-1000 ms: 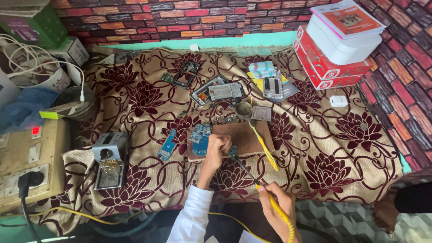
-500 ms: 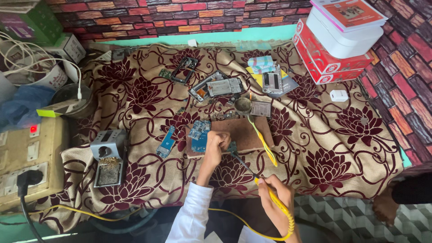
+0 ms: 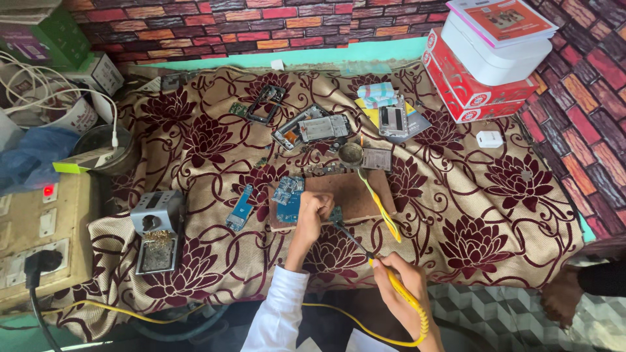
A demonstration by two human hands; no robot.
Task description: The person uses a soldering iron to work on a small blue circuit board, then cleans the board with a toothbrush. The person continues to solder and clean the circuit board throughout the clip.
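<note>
The left hand is resting on the front edge of a brown wooden board, its fingers curling down onto a small dark part; whether they are actually pinching it I cannot tell. The right hand is wrapping its fingers closed around the yellow handle of a soldering iron, whose thin dark tip is pointing up toward that small part and appears to be meeting it. A yellow cord is trailing from the handle down past the wrist. Just left of the left hand, 2 blue circuit boards are lying on the board's near corner, and a narrower blue board is sitting on the cloth beside them. A yellow pair of tweezers is stretching across the board's right side. Behind it a round metal tin and opened phone frames are crowding the cloth. A grey soldering stand is standing well to the left. The tablecloth is beige, soft and rumpled, patterned with maroon flowers.
</note>
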